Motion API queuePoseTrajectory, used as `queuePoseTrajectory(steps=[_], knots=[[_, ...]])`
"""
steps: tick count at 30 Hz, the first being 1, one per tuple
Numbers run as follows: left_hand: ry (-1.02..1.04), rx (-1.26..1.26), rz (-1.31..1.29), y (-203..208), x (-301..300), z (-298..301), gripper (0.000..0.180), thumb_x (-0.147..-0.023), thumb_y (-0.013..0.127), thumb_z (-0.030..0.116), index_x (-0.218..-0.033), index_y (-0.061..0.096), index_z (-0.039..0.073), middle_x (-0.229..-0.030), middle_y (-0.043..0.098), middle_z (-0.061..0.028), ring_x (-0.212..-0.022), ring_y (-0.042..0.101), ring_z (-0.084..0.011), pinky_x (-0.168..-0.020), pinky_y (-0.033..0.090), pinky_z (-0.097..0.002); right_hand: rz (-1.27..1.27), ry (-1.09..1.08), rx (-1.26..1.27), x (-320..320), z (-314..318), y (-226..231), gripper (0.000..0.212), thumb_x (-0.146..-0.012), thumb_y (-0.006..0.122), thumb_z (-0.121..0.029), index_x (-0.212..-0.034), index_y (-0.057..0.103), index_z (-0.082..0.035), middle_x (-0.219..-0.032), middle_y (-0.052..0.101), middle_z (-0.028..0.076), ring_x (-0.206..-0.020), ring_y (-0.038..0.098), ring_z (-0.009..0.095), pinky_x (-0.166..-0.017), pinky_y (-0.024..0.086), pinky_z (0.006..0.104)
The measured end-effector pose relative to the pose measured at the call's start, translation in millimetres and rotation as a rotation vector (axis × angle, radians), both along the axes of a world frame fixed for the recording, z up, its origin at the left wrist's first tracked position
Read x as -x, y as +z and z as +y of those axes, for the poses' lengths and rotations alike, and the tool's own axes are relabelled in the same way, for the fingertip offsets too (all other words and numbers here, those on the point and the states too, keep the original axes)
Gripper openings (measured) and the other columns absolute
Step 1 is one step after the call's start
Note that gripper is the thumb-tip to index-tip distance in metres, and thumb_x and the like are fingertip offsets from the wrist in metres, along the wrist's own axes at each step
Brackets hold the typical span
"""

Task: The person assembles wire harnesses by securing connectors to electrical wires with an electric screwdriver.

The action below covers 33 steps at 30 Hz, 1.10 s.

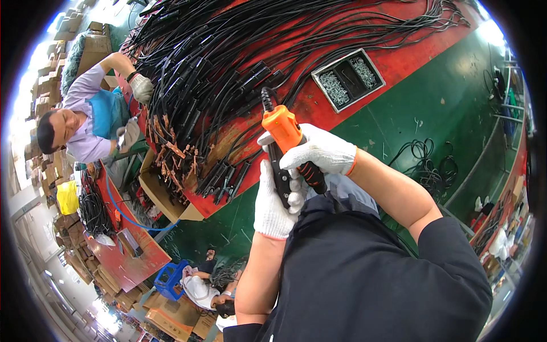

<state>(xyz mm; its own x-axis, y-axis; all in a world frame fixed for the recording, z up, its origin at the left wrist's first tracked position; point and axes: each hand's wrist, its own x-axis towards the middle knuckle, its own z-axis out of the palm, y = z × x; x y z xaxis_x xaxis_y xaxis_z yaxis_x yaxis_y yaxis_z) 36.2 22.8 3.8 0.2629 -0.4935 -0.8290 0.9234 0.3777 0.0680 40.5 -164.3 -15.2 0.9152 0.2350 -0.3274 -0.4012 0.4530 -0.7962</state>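
My right hand (322,151), in a white knit glove, is wrapped round an orange and black tool (283,126) that looks like a corded electric screwdriver. A ribbed black cord sleeve rises from its orange end, and its dark, tapered nose points down toward my body. Gloved as well, my left hand (273,205) grips a long black plastic part (278,171) with small round metal spots along it. This part lies close against the left side of the tool; whether they touch cannot be made out.
Black cables (222,62) with black housings and bare copper ends (174,151) cover much of the red table (399,51). A metal-rimmed tray (348,80) of screws sits at its edge. Across it, a gloved person (91,114) works. Coiled cable (424,165) lies on the green floor.
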Motion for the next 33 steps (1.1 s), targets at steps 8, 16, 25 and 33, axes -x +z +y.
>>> queuePoseTrajectory(steps=[8, 16, 25, 33], knots=[[0.019, -0.188, -0.2, 4.9, 0.8, 2.2, 0.047, -0.107, 0.049, 0.061, -0.097, 0.059, 0.016, -0.066, 0.053, 0.0023, -0.042, 0.039, -0.0073, -0.038, 0.026, -0.0224, 0.008, -0.519, -0.141, 31.7, -31.1, 52.6, 0.029, -0.091, 0.072, -0.012, -0.115, 0.061, -0.001, -0.085, 0.064, 0.006, -0.069, 0.066, 0.015, -0.066, 0.057, 0.0348], [0.069, -0.258, -0.178, 11.3, 1.7, -11.1, 0.05, -0.107, 0.049, 0.059, -0.091, 0.057, 0.013, -0.063, 0.049, 0.0005, -0.041, 0.037, -0.008, -0.038, 0.026, -0.0233, -0.577, -0.805, -0.389, 43.1, -6.6, 66.4, 0.037, -0.093, 0.073, -0.012, -0.125, 0.053, -0.013, -0.097, 0.061, 0.01, -0.081, 0.066, 0.022, -0.08, 0.057, 0.0444], [0.034, -0.348, -0.145, 12.1, 4.1, -16.8, 0.063, -0.102, 0.053, 0.068, -0.065, 0.046, 0.017, -0.054, 0.039, 0.0028, -0.039, 0.036, -0.0094, -0.036, 0.026, -0.0255, -0.555, -0.816, -0.5, 46.5, 5.7, 57.7, 0.045, -0.09, 0.077, -0.004, -0.126, 0.052, -0.015, -0.101, 0.061, 0.009, -0.085, 0.065, 0.022, -0.083, 0.057, 0.0446], [0.04, -0.328, -0.15, 11.6, 5.8, -15.2, 0.063, -0.101, 0.053, 0.068, -0.067, 0.047, 0.016, -0.056, 0.04, 0.0029, -0.04, 0.036, -0.009, -0.036, 0.026, -0.0246, -0.549, -0.854, -0.304, 46.0, 9.6, 58.2, 0.039, -0.091, 0.067, -0.017, -0.126, 0.05, -0.017, -0.095, 0.056, 0.008, -0.077, 0.064, 0.02, -0.074, 0.057, 0.0413]])
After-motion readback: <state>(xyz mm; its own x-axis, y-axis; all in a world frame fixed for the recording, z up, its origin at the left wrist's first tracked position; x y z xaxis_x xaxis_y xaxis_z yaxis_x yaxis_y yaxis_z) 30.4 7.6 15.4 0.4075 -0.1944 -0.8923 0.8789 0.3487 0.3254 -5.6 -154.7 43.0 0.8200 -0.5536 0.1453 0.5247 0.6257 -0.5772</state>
